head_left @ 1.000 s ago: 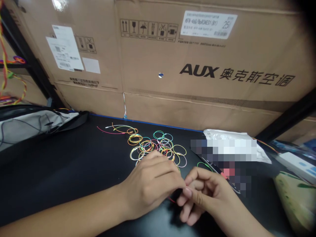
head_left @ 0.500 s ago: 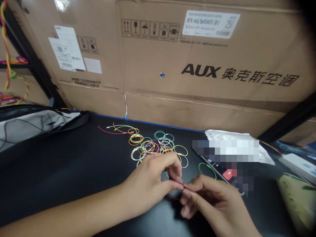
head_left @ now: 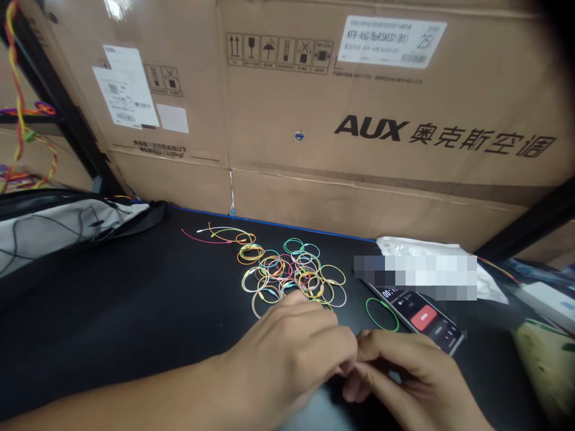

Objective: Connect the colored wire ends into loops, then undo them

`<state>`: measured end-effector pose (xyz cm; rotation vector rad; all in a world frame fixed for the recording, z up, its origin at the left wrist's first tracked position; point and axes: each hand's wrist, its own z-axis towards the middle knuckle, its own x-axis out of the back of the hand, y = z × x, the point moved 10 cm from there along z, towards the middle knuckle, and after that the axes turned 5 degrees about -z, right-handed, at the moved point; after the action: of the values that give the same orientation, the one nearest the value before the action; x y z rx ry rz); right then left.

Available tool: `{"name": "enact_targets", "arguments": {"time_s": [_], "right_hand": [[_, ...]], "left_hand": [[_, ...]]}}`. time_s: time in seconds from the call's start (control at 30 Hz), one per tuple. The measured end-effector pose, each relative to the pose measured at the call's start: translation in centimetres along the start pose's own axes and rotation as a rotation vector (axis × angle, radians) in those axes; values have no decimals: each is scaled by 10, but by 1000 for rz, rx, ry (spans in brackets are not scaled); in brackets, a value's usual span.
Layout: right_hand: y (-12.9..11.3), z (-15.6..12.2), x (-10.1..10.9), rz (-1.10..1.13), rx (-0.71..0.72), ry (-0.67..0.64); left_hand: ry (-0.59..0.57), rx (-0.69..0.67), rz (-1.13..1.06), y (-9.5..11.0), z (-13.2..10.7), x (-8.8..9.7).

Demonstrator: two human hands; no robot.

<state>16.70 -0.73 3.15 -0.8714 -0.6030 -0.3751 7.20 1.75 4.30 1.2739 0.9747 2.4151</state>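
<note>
a heap of coloured wire loops [head_left: 291, 278] sits just ahead of my hands on the black table [head_left: 135, 311]. my left hand [head_left: 283, 353] and right hand [head_left: 404, 374] are together, fingertips [head_left: 362, 353] meeting, can't tell if anything's pinched. up past my right hand, a lone green wire loop [head_left: 381, 315] lies beside a phone [head_left: 420, 314].

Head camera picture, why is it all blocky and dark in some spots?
Head view: a pixelated patch hides part of the phone and white bag; the top-right corner fades dark; glare makes a bright spot on the cardboard box.
</note>
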Motion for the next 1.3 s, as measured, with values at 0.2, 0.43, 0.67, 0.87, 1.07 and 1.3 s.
{"name": "enact_targets", "arguments": {"time_s": [0.2, 0.43, 0.67, 0.87, 1.07, 1.3], "right_hand": [[-5, -4, 5, 4, 10, 25], [-5, -3, 10, -35, 33, 17], [-11, -3, -6, 8, 113, -131], [-6, -7, -13, -8, 84, -159], [-8, -10, -16, -150, 133, -171], [-9, -16, -25, -311, 211, -256]], "left_hand": [[118, 333, -528, -44, -3, -6], [82, 583, -862, -63, -6, -13], [-206, 673, -1068, -56, -17, -45], [-158, 713, -944, -54, -22, -53], [-242, 741, -965, -63, -24, -55], [-385, 723, -1075, -56, -23, -61]]}}
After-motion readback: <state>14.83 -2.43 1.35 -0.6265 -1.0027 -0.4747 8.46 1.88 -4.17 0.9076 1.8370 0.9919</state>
